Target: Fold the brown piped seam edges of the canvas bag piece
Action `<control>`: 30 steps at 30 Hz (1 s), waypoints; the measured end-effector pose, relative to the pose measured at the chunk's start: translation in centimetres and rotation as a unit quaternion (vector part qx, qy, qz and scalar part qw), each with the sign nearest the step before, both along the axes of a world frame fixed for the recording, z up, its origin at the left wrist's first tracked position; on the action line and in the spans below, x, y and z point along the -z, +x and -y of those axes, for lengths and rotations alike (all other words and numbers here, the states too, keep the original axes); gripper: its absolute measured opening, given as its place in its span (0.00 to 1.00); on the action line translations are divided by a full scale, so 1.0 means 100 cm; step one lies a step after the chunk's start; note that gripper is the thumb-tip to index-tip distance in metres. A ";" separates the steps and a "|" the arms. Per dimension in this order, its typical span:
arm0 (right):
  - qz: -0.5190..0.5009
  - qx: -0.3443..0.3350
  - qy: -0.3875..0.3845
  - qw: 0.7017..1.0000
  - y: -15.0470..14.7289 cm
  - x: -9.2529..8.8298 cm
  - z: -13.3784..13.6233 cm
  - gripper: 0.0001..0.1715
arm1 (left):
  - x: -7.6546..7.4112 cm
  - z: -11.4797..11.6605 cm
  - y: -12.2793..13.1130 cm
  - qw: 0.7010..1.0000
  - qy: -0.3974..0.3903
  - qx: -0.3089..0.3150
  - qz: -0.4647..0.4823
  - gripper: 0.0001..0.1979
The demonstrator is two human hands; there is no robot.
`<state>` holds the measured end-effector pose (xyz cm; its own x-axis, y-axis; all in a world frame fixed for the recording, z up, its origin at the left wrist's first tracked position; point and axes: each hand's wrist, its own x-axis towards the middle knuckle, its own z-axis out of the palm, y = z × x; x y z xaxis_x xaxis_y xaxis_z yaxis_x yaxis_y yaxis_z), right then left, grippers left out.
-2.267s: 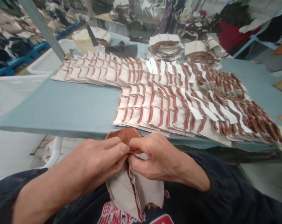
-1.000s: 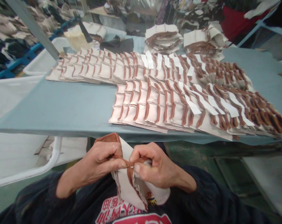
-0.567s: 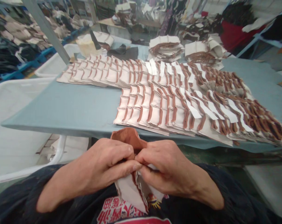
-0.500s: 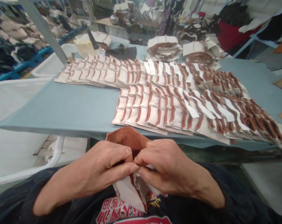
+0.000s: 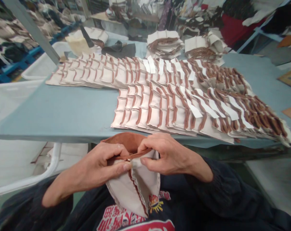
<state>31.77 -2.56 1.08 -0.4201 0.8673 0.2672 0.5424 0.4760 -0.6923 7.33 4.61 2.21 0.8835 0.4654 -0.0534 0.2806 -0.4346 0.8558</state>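
Note:
A sewn fabric piece (image 5: 143, 183), off-white outside with a brown lining and a brown seam down its front, hangs in front of my chest, below the table's front edge. My left hand (image 5: 109, 163) pinches its upper rim just left of the seam, thumb outside and fingers inside. On the right of the seam, my right hand (image 5: 163, 154) grips the same rim between thumb and curled fingers. The brown lining shows between and behind both hands. Beyond them, overlapping rows of similar off-white and brown pieces (image 5: 155, 110) lie on the table, some with white strips on top.
The blue-green table (image 5: 51, 112) spans the view. Fabric stacks (image 5: 163, 45) and a dark cloth (image 5: 119, 49) sit at its back. White bins (image 5: 13, 99) stand at the left, beside a slanted metal post (image 5: 32, 29). Shelving and material piles fill the background.
My hands have moved slightly apart along the rim, my right hand a little upward. More of the piece's front and seam shows between and below them. The view has shifted slightly.

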 end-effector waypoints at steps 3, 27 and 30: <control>-0.007 0.000 -0.015 1.000 0.002 -0.002 0.000 0.15 | 0.000 0.001 0.000 0.999 0.020 -0.002 -0.025 0.13; 0.005 0.031 -0.136 0.990 0.036 0.004 0.002 0.13 | 0.003 0.020 -0.029 0.994 0.079 -0.073 0.006 0.17; -0.022 0.025 -0.099 0.995 0.027 0.000 0.006 0.05 | 0.006 0.016 -0.043 0.991 0.107 -0.080 0.017 0.14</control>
